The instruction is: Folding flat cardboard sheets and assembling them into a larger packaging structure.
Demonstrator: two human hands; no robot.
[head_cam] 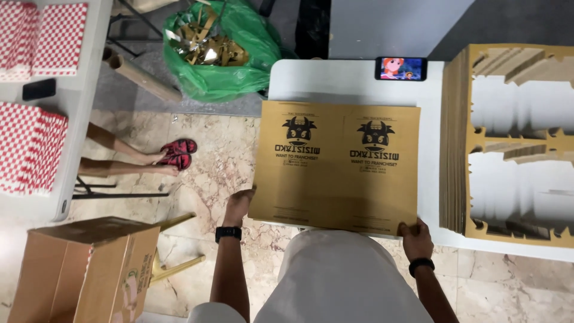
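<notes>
Brown printed card sheet, two hands gripping, left hand, right hand

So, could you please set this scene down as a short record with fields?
left hand: grips the left edge of the printed brown cardboard sheet
right hand: holds the sheet's near right corner
surface: white table
far edge: phone, screen lit
right of sheet: stack of die-cut cardboard
floor: green bag of offcuts, open brown box
</notes>
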